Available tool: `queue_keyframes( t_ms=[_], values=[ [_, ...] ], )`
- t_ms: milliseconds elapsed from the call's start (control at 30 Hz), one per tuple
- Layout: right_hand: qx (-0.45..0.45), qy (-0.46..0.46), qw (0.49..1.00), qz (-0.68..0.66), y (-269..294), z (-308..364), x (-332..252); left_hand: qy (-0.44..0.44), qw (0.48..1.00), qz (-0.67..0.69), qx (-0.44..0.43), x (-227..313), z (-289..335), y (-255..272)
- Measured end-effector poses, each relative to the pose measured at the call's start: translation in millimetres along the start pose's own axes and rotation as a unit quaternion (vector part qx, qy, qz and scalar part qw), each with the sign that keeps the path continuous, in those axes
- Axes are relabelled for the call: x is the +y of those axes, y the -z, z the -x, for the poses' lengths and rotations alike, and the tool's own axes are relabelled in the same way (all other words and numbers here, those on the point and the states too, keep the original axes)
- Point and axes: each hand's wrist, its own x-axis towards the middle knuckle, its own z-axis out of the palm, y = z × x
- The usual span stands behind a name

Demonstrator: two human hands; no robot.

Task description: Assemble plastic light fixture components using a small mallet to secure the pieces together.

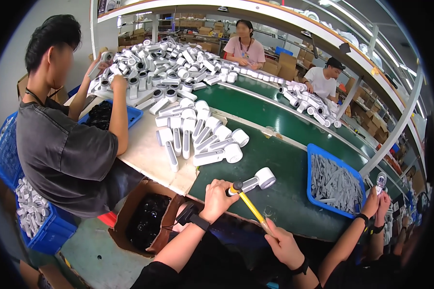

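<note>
A hammer (251, 208) with a yellow handle is gripped low on its shaft by my right hand (284, 245), its fingers wrapped round it. The hammer's dark head meets the near end of a white handheld fan body (265, 177), or hangs just above it; I cannot tell which. My left hand (217, 200) is closed on that fan body's handle at the table's edge. Its round head points away to the right over the green tabletop (284, 207). The hammer head hides the handle's end and some fingertips.
Several more white fan bodies (210, 156) lie beyond my left hand, before a large heap (154, 67). A blue tray (309, 185) of grey strips stands right. An open carton (120, 231) of dark parts sits below left. Co-workers (65, 130) work left, opposite and right.
</note>
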Motion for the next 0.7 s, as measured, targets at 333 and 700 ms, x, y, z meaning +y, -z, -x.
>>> queue_keyframes(
  t_ms=[333,700],
  values=[
    [0.064,-0.069,0.996,0.011,13,-1,22,0.001,1.000,0.000,-0.016,0,0,0],
    [0.112,-0.058,0.990,-0.070,3,7,29,-0.035,0.999,-0.013,-0.018,2,-1,8]
  ],
)
